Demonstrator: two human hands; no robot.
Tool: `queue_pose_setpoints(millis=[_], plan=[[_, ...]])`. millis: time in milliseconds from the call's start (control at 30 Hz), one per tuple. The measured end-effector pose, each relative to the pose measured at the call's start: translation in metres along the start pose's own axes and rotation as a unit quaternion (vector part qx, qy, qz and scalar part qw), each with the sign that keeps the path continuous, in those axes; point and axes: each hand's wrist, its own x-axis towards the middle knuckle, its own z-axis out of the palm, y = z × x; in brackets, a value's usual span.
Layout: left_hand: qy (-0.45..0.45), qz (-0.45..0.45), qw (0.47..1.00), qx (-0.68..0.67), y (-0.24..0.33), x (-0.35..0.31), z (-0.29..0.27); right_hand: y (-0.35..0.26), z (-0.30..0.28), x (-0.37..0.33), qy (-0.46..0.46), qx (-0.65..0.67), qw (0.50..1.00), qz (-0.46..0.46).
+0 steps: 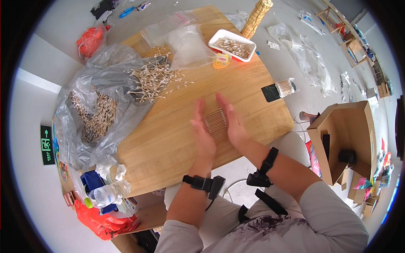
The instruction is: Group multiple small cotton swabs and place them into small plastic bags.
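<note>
A small row of cotton swabs (215, 121) lies side by side on the wooden table (177, 147), near its front edge. My left hand (203, 130) stands on edge at the left ends of the row, fingers stretched out. Opposite it, my right hand (231, 122) is held the same way along the right ends, its fingers straight. The row sits between my two palms, which seem to touch or nearly touch the swab tips. A loose heap of cotton swabs (154, 78) is spread farther back on the left.
A grey plastic bag (126, 122) with many swabs covers the table's left side. At the back stand a white tray (211, 42) of swabs, a clear bag (187, 46) and a yellow packet (221, 61). A black card (270, 93) lies right; a cardboard box (367, 139) stands beyond.
</note>
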Motion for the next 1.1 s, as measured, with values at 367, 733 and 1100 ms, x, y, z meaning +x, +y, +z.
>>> queue_pose_setpoints(millis=[367,733,1100], plan=[[0.022,-0.017,0.999,-0.039,-0.020,0.003,-0.016,-0.019,-0.016,-0.011,0.024,-0.059,0.998,0.029],[-0.173,0.157,0.767,0.598,0.004,-0.009,-0.004,-0.023,-0.068,-0.056,-0.195,-0.610,0.739,-0.208],[-0.170,0.149,0.767,0.601,-0.003,-0.014,-0.005,-0.018,-0.064,-0.058,-0.204,-0.652,0.698,-0.215]])
